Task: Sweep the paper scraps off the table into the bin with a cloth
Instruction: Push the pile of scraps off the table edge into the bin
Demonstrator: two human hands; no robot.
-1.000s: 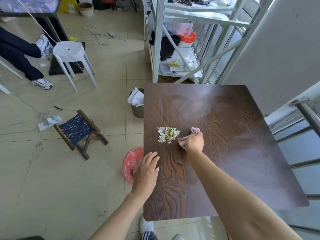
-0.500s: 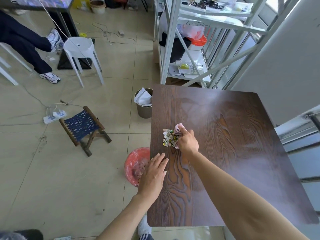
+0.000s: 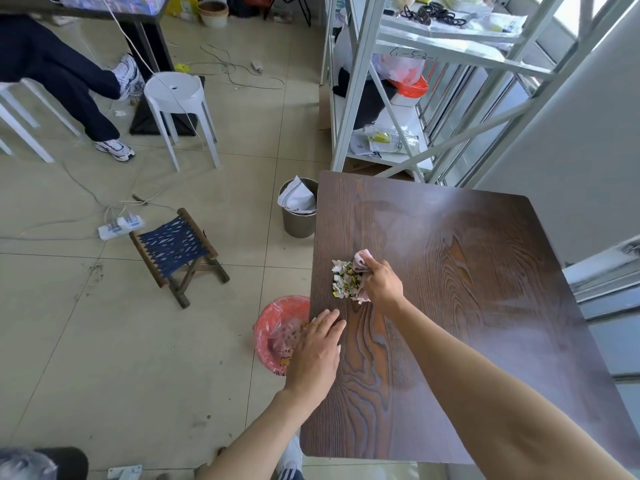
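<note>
A small heap of coloured paper scraps (image 3: 343, 279) lies on the dark wooden table (image 3: 467, 306), close to its left edge. My right hand (image 3: 381, 282) is shut on a bunched pink cloth (image 3: 362, 259) pressed against the right side of the heap. My left hand (image 3: 317, 353) rests flat, fingers apart, on the table's left edge, partly over the bin. The bin (image 3: 277, 332), lined with a red-pink plastic bag, stands on the floor just below and left of that edge, in front of the heap.
A grey bin (image 3: 298, 221) stuffed with white paper stands by the table's far left corner. A small folding stool (image 3: 178, 249), a power strip (image 3: 119, 226) with cables, a white stool (image 3: 176, 98) and a seated person's legs (image 3: 79, 88) are on the left. A white metal shelf (image 3: 398, 81) stands behind the table.
My right hand slid the cloth left until it met the scraps and bunched them tighter toward the table's left edge. My left hand stayed at the edge.
</note>
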